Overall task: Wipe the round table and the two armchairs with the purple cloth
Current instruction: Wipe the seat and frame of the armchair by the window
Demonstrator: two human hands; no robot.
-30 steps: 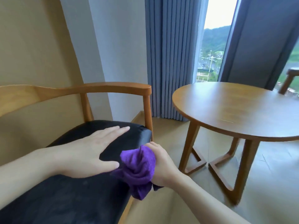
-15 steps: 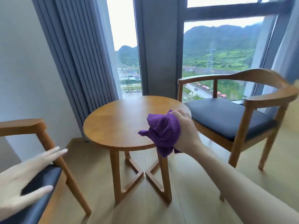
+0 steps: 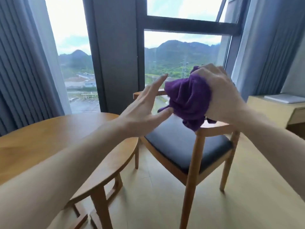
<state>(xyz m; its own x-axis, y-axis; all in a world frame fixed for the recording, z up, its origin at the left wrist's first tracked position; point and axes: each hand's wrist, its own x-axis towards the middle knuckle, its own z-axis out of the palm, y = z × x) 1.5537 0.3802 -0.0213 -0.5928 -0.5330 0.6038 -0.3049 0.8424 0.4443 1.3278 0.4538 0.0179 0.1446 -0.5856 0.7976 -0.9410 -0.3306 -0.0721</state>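
Since the camera sits so high, the grey curtain (image 3: 18,66) on the far left is cut off by the frame edge, and so is the near side of the round table (image 3: 49,142), whose wooden top runs out of view at the left with only part of its legs showing underneath. Next over, the left hand (image 3: 145,111) is held up in the air above the table edge, fingers straight and spread, thumb tip touching the lower corner of the purple cloth (image 3: 188,100). The cloth is bunched up in mid-air over the armchair (image 3: 186,146), and it hides most of the chair's back rail, so only a stub of the rail pokes out on the left. The right hand (image 3: 219,93) has its fingers curled around the cloth from the right side; can't really see the fingertips, they're buried in the fabric. The chair has a dark padded seat and a light wood frame, standing just beside the table on a pale wood floor. Behind is a big window (image 3: 181,52) with hills outside, another curtain at right, and a desk (image 3: 277,106) partly cut off by the right edge.
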